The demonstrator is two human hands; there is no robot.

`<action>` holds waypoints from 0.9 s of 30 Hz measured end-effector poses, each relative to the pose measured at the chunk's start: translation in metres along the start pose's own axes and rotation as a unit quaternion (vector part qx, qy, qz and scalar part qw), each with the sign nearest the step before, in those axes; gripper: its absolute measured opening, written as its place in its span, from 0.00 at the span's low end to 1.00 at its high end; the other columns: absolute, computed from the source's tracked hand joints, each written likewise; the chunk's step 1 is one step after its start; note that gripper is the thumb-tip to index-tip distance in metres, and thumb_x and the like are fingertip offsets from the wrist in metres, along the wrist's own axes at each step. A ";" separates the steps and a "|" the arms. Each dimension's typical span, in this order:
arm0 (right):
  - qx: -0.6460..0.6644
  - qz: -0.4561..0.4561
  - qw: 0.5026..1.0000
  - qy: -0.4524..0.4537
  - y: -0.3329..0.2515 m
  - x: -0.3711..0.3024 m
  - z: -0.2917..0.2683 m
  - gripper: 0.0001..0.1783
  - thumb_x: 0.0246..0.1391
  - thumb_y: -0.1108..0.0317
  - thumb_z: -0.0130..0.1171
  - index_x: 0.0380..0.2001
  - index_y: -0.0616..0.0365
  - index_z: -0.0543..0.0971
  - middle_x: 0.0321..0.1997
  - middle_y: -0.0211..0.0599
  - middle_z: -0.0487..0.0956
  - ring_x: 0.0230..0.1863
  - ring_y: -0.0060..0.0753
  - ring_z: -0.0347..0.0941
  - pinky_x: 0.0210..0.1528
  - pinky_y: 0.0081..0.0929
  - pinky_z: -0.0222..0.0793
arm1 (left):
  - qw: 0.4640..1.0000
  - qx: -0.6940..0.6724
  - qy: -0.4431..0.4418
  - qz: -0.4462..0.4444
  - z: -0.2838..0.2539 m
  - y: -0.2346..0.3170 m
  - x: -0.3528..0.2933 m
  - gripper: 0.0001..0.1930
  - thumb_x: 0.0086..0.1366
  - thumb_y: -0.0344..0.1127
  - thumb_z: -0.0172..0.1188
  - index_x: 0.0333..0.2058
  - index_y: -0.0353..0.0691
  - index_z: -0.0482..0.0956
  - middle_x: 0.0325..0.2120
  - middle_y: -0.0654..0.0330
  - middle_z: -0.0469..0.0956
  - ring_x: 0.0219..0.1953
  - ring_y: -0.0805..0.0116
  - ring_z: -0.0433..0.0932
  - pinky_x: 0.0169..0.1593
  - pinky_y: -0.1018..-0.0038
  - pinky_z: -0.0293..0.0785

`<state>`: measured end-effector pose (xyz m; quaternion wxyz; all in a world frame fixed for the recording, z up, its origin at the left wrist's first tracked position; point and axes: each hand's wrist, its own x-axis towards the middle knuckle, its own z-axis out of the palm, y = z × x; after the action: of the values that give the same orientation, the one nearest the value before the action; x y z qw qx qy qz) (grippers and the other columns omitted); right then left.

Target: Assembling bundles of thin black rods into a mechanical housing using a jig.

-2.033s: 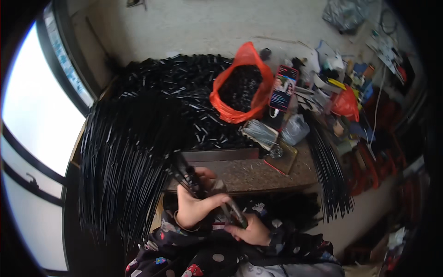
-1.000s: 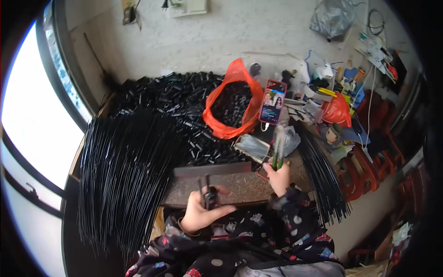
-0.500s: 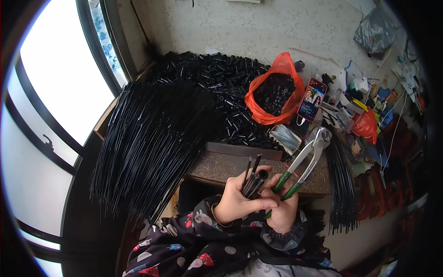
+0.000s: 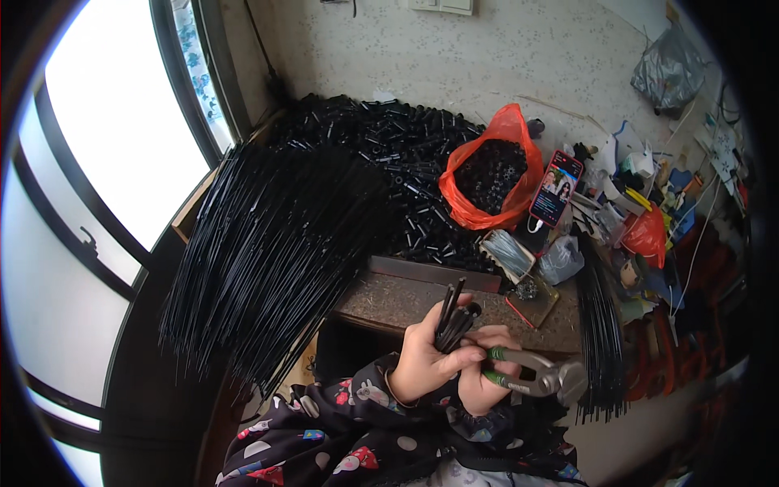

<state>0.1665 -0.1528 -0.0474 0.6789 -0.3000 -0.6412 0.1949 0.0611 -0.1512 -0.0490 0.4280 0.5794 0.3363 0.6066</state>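
My left hand is closed around several short black tubes and rods, whose ends stick up above the fingers. Close against it, my right hand grips a pair of pliers by its green handles. The metal plier head points right and slightly down, beyond the table's front edge. Both hands are held low before my body, with the fingertips of the two nearly meeting. What the right fingertips touch beside the tubes is hidden.
Long thin black rods fan over the table's left side, and another bunch hangs at the right. Behind lie a heap of short black parts, an orange-red bag, a lit phone and a box of thin pins.
The pliers have swung down from pointing up and right to pointing right, in my right hand. My left hand keeps its black tubes. The view has shifted slightly.
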 end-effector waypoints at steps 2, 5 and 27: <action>-0.024 -0.013 0.999 -0.020 -0.010 0.003 0.001 0.11 0.45 0.80 0.57 0.30 0.65 0.66 0.28 0.39 0.72 0.32 0.35 0.69 0.36 0.29 0.65 | 0.999 -0.030 -0.017 -0.014 -0.002 0.007 -0.002 0.38 0.51 0.44 0.67 0.55 0.31 0.58 0.27 0.65 0.77 0.31 0.83 0.73 0.38 0.85 0.68; 0.050 0.108 0.993 0.021 -0.018 0.002 0.002 0.09 0.46 0.80 0.56 0.30 0.63 0.67 0.28 0.33 0.71 0.31 0.27 0.69 0.36 0.23 0.64 | 1.000 0.000 -0.017 0.012 -0.001 0.009 0.002 0.40 0.46 0.42 0.71 0.54 0.31 0.61 0.33 0.65 0.75 0.34 0.84 0.69 0.41 0.83 0.66; 0.287 0.357 0.886 0.068 -0.023 0.005 0.003 0.12 0.46 0.76 0.61 0.33 0.61 0.69 0.27 0.29 0.73 0.27 0.16 0.69 0.31 0.12 0.63 | 0.999 0.031 -0.018 -0.001 -0.009 0.013 0.001 0.43 0.40 0.38 0.75 0.52 0.28 0.62 0.23 0.68 0.76 0.29 0.86 0.71 0.35 0.86 0.67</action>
<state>0.1616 -0.1660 -0.0287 0.6618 -0.3131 -0.3595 0.5786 0.0501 -0.1551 -0.0375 0.4165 0.6032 0.3471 0.5850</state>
